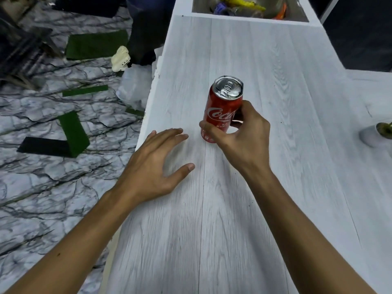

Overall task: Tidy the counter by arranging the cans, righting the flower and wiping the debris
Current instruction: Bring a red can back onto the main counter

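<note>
A red cola can (223,102) stands upright near the middle of the pale wood-grain counter (275,66). My right hand (239,134) wraps its lower half, thumb on the left side and fingers behind. My left hand (157,164) hovers flat and open just left of the can, close to the counter's left edge, holding nothing. At the right edge of the view a small white pot with green stems (379,134) lies cut off by the frame; whether it is tipped I cannot tell. A few tiny dark specks dot the counter.
A recessed bin (250,7) with colourful wrappers sits at the counter's far end. The counter's left edge drops to a marbled floor with green mat pieces (74,134), a plastic bag (135,88) and a person's dark trouser leg (146,39). A dark gap lies at the far right.
</note>
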Tool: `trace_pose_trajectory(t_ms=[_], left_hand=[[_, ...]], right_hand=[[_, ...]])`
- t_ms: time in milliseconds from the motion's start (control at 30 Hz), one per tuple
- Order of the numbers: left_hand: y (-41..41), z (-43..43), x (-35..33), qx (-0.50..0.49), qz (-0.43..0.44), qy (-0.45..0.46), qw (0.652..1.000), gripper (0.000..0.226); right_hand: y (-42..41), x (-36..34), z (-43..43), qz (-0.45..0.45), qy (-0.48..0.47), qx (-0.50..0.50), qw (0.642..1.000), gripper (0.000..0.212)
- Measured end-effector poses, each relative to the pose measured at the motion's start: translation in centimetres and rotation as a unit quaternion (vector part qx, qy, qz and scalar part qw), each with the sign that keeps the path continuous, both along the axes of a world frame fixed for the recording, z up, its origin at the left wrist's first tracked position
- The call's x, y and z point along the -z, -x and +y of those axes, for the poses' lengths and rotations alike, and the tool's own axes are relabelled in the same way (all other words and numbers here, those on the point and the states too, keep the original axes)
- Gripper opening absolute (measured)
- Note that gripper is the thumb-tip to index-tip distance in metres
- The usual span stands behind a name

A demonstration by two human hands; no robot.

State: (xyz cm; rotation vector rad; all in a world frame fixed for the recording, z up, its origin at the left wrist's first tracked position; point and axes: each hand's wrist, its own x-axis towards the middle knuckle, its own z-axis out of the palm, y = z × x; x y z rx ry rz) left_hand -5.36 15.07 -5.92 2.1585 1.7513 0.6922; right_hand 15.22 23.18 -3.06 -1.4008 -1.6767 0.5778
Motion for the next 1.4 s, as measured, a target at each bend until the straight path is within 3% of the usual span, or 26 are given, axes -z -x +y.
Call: trace_pose_trajectory(t_ms=[967,1233,1400], left_hand=[[1.3,-0.7,1.0,0.003,0.004,0.025,1.000,0.067],[0.6,-1.0,0.6,-0.001,-0.005,0.019,1.000,0.067],[-0.2,-1.5,0.3,-0.006,0.006,0.023,1.000,0.069]], right_hand=[[2.9,1.4,-0.7,-0.043,0.020,-0.022,0.999,0.075],[0.7,1.9,-2.0,-0.140,0.077,-0.064,0.985,0.101],[-1.3,1.8,-3.7,-0.203,0.104,-0.078,0.971,0.097]])
